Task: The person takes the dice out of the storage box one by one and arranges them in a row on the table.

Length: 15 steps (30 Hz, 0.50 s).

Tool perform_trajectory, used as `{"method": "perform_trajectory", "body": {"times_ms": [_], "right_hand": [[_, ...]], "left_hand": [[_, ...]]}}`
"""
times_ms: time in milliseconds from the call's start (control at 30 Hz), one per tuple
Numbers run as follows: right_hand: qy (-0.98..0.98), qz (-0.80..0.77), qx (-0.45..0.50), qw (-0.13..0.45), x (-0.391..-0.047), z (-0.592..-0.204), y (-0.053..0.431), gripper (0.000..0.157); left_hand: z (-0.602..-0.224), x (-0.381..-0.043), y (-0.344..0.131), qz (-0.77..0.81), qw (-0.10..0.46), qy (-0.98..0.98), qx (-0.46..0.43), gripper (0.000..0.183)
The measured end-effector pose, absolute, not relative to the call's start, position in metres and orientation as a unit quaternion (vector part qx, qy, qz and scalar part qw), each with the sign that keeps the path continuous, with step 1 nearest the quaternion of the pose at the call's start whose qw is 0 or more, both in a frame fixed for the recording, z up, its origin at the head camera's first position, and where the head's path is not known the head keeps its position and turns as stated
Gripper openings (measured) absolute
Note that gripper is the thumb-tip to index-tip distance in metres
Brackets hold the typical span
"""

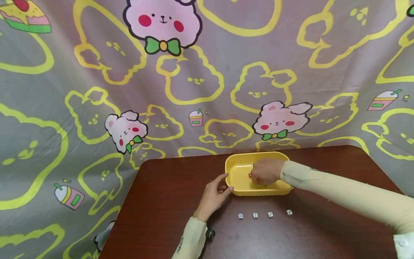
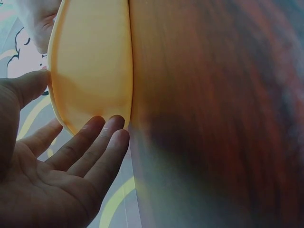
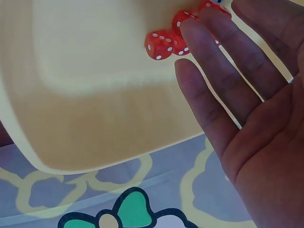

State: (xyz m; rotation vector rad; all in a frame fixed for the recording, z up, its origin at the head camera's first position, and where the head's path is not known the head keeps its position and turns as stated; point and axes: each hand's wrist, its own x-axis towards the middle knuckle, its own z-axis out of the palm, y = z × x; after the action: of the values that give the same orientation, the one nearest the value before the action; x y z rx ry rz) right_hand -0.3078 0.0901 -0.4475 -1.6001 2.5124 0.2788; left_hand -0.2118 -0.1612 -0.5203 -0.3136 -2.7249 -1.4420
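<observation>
A yellow tub (image 1: 237, 192) stands on the table. My left hand (image 1: 213, 194) touches the tub's left end, its thumb at the rim and its fingers against the outer wall, as the left wrist view shows. Inside the tub is my right hand (image 1: 266, 172), reaching down over several red dice (image 3: 159, 45). In the right wrist view its fingertips (image 3: 184, 66) lie close by the red dice. A white die (image 1: 260, 184) shows just under this hand in the head view. The thumb and index fingertip are hidden, so I cannot tell whether they pinch the die.
On the table (image 1: 168, 201), in front of the tub, several white dice stand in a spaced row, from the leftmost die (image 1: 240, 216) to the rightmost die (image 1: 289, 212). A patterned cloth (image 1: 207, 79) hangs behind the table's far edge.
</observation>
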Motion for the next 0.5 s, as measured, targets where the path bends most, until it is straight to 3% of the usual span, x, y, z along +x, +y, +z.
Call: {"method": "perform_trajectory", "body": {"times_ms": [500], "right_hand": [[0.837, 0.116, -0.526, 0.1, -0.3118, -0.4538, 0.0834, 0.02]], "left_hand": [[-0.521, -0.2124, -0.1621, -0.464, 0.024, -0.88, -0.099, 0.052]]}}
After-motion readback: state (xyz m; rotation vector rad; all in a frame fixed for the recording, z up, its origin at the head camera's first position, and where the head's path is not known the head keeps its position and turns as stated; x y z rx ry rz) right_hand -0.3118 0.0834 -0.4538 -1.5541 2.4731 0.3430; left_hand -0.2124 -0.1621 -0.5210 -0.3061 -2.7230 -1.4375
